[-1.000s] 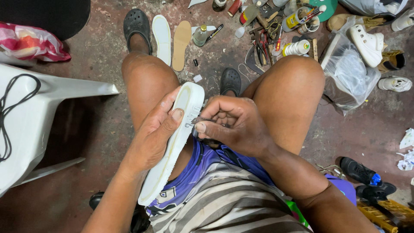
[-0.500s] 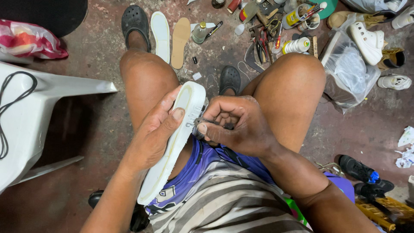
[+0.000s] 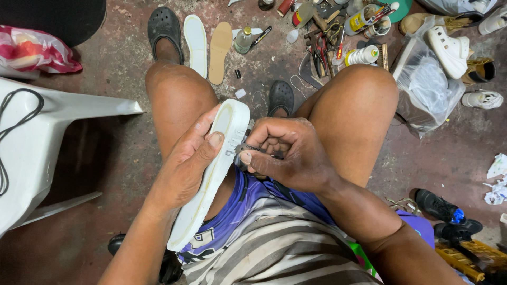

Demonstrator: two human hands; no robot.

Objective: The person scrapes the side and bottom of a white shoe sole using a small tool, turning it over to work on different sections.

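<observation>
Unmoved, white sole [image 3: 211,174] still points toward knees.

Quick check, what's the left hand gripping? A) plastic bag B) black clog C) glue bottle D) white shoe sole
D: the left hand wraps the long white shoe sole propped across the lap, while the right hand pinches a small dark tool against its edge.

A sole [image 3: 211,174] lies across the lap between both hands, left hand [image 3: 185,163] beside right hand [image 3: 285,155]; tools [image 3: 327,37] litter the floor [image 3: 116,153] ahead, a chair [image 3: 47,137] stands left.
</observation>
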